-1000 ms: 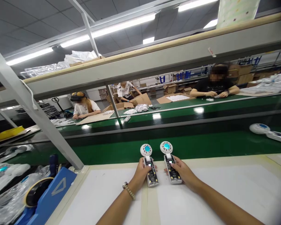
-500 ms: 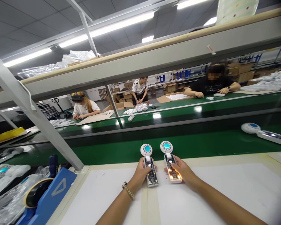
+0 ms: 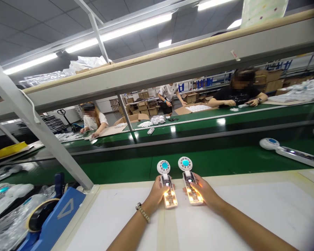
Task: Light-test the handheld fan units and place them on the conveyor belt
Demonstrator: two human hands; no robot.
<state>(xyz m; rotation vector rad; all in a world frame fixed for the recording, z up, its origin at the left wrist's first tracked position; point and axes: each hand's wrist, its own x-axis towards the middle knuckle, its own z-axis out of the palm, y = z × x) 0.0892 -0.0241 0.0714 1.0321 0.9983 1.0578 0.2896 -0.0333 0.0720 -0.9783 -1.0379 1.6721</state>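
**Left grip (image 3: pixel 157 191), right grip (image 3: pixel 205 193): both loaded, lamps glowing**

Left grip wrapped round the left handheld unit (image 3: pixel 170 198), thumb on the dark face, slotted round head projecting beyond the fingers. Right grip: mirrored hold on the right handheld unit (image 3: pixel 193 197). Yellow lights below both thumbs. Units near each other, apart; handles over the bench (image 3: pixel 136 184), heads toward the green belt (image 3: pixel 131 170) beyond. Whether the handles rest on the bench: cannot tell.

Judgement on handling: faces upward and side by side suits comparing the lights. Thumb pads best set squarely, with light pressure; fingers better on the side walls, off the lamps. How hard the thumbs press, cannot tell.

Around, left to right: white devices (image 3: pixel 19 189) and clear bags (image 3: pixel 12 219) far left of left grip; nearer, a blue tape dispenser (image 3: pixel 57 218). Metal post (image 3: pixel 61 155) slants beyond left grip, likely awkward for a reach toward the devices. Shelf beam (image 3: pixel 146 78) crosses above and beyond both grips; co-workers (image 3: pixel 242 94) farther off. Right of right grip, a third unit (image 3: pixel 299 157) lies on the belt.
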